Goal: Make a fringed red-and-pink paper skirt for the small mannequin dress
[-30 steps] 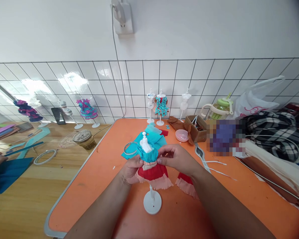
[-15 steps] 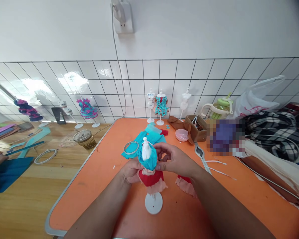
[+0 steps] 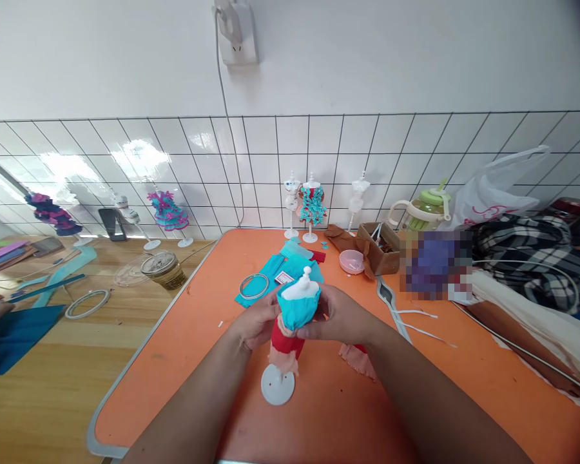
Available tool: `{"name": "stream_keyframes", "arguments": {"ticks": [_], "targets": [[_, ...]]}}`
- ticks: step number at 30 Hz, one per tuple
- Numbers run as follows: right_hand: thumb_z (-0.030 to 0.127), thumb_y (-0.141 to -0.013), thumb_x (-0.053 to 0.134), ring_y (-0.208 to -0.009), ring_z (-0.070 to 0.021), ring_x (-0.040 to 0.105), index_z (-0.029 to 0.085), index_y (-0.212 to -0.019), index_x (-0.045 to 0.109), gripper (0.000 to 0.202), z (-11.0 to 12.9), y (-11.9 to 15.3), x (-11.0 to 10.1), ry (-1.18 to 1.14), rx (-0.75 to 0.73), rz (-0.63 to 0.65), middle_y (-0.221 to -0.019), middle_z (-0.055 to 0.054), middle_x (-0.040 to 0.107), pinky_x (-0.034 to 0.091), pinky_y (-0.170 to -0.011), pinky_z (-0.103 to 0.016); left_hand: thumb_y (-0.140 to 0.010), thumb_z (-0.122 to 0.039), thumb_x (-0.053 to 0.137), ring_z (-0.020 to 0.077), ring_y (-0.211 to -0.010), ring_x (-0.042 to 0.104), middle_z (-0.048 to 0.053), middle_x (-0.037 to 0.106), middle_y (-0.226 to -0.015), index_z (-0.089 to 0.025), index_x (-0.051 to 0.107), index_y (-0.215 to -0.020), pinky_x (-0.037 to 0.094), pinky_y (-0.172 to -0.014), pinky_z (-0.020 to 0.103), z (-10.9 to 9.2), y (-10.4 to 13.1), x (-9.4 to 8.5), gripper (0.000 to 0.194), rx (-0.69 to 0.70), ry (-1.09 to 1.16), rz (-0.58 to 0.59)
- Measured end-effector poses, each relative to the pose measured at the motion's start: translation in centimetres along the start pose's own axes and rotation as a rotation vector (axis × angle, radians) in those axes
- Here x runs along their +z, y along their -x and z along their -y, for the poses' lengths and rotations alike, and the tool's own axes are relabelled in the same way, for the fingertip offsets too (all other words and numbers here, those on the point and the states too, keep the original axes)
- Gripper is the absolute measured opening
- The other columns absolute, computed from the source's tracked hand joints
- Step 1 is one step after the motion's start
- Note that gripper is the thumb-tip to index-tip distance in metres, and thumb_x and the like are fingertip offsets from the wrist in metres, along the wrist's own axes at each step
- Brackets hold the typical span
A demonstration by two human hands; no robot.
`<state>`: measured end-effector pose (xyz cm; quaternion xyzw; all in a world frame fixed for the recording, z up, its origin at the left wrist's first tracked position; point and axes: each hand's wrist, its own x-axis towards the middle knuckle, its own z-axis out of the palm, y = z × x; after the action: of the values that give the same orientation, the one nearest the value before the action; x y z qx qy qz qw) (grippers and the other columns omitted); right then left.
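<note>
Between my hands a small white dress form (image 3: 299, 288) leans with its top to the right. Turquoise fabric (image 3: 298, 310) wraps its upper body, and a red and pink skirt (image 3: 285, 341) hangs below. Its round white base (image 3: 278, 385) shows at the bottom. My left hand (image 3: 260, 320) is closed on the form's left side, fingertips partly behind it. On the other side my right hand (image 3: 338, 314) grips the form at the turquoise fabric, thumb in front and fingers partly hidden.
Behind the hands lie turquoise cloth (image 3: 265, 274), an embroidery hoop (image 3: 254, 286) and a pink bowl (image 3: 352, 261). More dress forms (image 3: 312, 206) stand by the tiled wall. A brown box (image 3: 384, 254) is at the right; a lidded jar (image 3: 163, 269) stands left.
The dress form has turned and tilted: its top moved right and its base moved left. A small white label on the cloth behind is now uncovered.
</note>
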<state>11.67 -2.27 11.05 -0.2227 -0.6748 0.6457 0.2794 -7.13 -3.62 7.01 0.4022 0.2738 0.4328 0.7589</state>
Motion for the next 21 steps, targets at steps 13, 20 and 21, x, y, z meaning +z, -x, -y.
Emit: {"name": "stream_keyframes", "arguments": {"ticks": [13, 20, 21], "targets": [[0.041, -0.066, 0.082, -0.064, -0.0135, 0.060, 0.021, -0.099, 0.058, 0.046, -1.0, -0.8, -0.7, -0.163, 0.003, -0.275, -0.085, -0.001, 0.063, 0.052, -0.049, -0.024, -0.071, -0.030, 0.078, 0.0223, -0.096, 0.060, 0.007, 0.062, -0.106, -0.022, 0.058, -0.112, 0.049, -0.082, 0.035, -0.7, 0.9, 0.7, 0.047, 0.372, -0.446, -0.117], [0.047, -0.071, 0.076, -0.066, -0.0139, 0.065, 0.021, -0.106, 0.056, 0.048, -1.0, -0.7, -0.9, -0.221, 0.061, -0.265, -0.093, -0.003, 0.065, 0.060, -0.061, -0.031, -0.072, -0.036, 0.076, 0.0183, -0.083, 0.060, 0.004, 0.064, -0.090, -0.019, 0.060, -0.103, 0.050, -0.073, 0.030, -0.9, 0.6, 1.6, 0.039, 0.367, -0.400, -0.297], [0.045, -0.071, 0.077, -0.065, -0.0137, 0.065, 0.021, -0.105, 0.056, 0.047, -0.9, -0.7, -0.9, -0.219, 0.064, -0.282, -0.092, -0.002, 0.065, 0.060, -0.060, -0.030, -0.072, -0.036, 0.076, 0.0180, -0.083, 0.060, 0.004, 0.064, -0.089, -0.019, 0.060, -0.103, 0.050, -0.073, 0.030, -0.8, 0.6, 1.6, 0.039, 0.356, -0.396, -0.300]]}}
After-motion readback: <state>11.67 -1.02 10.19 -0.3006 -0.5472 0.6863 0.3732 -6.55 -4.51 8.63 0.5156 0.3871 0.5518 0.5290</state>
